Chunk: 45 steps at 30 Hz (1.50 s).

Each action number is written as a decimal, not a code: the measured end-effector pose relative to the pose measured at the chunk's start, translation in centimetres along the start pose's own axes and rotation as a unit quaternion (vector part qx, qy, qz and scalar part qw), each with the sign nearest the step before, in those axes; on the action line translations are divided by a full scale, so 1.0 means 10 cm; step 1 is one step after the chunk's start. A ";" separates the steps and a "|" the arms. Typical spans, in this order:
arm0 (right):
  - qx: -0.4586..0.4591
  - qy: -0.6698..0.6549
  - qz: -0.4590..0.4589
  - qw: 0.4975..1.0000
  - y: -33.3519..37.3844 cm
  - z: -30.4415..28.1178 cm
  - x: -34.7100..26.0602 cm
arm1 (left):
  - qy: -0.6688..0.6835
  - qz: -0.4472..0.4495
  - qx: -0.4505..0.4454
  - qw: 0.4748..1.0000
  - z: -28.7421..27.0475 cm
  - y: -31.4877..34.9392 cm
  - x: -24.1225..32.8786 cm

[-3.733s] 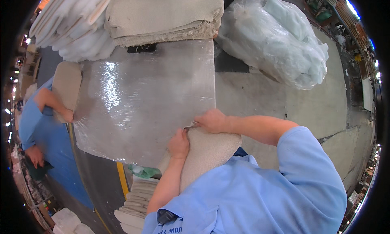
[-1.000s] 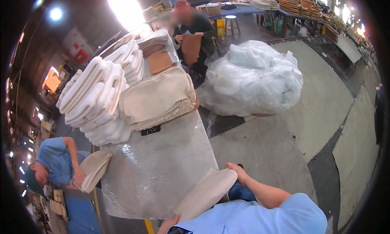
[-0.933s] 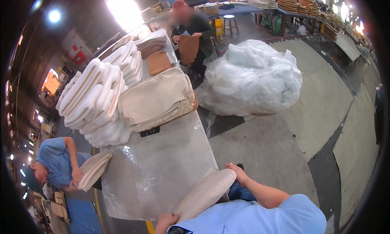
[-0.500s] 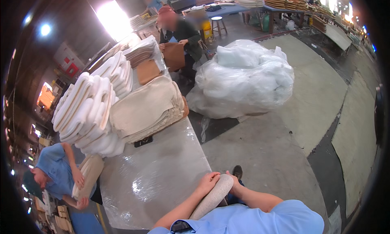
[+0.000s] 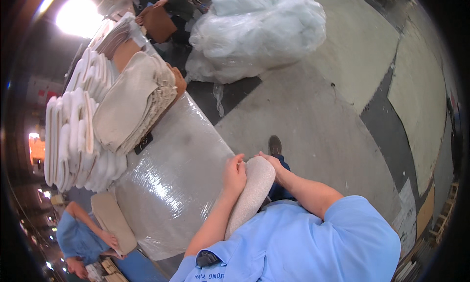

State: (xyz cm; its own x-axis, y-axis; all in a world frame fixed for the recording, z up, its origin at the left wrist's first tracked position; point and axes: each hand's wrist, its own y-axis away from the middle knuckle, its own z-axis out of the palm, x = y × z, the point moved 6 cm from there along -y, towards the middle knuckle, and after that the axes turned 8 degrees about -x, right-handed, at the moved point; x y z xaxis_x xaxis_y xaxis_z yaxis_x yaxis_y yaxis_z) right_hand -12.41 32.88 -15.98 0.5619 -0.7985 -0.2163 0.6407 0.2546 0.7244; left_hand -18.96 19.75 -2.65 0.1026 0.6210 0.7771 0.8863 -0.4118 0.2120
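A long, rounded cushion (image 5: pixel 253 186) covered in cream-grey fabric stands on edge against my body, beside the table's near corner. My left hand (image 5: pixel 235 176) is closed along its left side near the far end, with the fingertips raised at the edge. At the far right end, my right hand (image 5: pixel 270 164) grips the fabric edge; its lower fingers are hidden behind the cushion. The cushion's near end is hidden by my blue shirt.
Plastic film covers the table (image 5: pixel 181 149). On it lie a beige fabric stack (image 5: pixel 127 103), folded white padding (image 5: pixel 73 140) and a small black object (image 5: pixel 143 144). A co-worker (image 5: pixel 85 233) handles another cushion (image 5: pixel 115 220) at left. A plastic-wrapped bundle (image 5: pixel 257 34) sits on the floor.
The view has tilted down and turned, so the scene sits higher and further left. My left hand's fingers have lifted from over the cushion's end to its left edge.
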 end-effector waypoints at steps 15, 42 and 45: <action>-0.009 -0.046 -0.127 0.991 0.01 0.02 0.11 | -0.085 -0.074 -0.193 0.975 0.38 -0.64 0.04; 0.008 -0.101 -0.012 0.995 -0.06 -0.19 0.24 | 0.029 -0.162 -0.424 0.891 1.07 -0.90 -0.50; 0.009 -0.111 -0.013 0.994 -0.10 -0.19 0.20 | 0.035 -0.149 -0.421 0.894 1.07 -0.95 -0.43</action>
State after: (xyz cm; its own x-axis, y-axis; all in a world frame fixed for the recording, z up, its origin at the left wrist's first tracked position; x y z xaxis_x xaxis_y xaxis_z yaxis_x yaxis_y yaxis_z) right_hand -10.91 32.04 -18.41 0.4150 -0.9056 -0.0877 0.6432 0.2239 0.7322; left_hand -23.01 28.16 -14.34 -0.1363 0.7550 0.6414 0.2113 -0.6103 0.7634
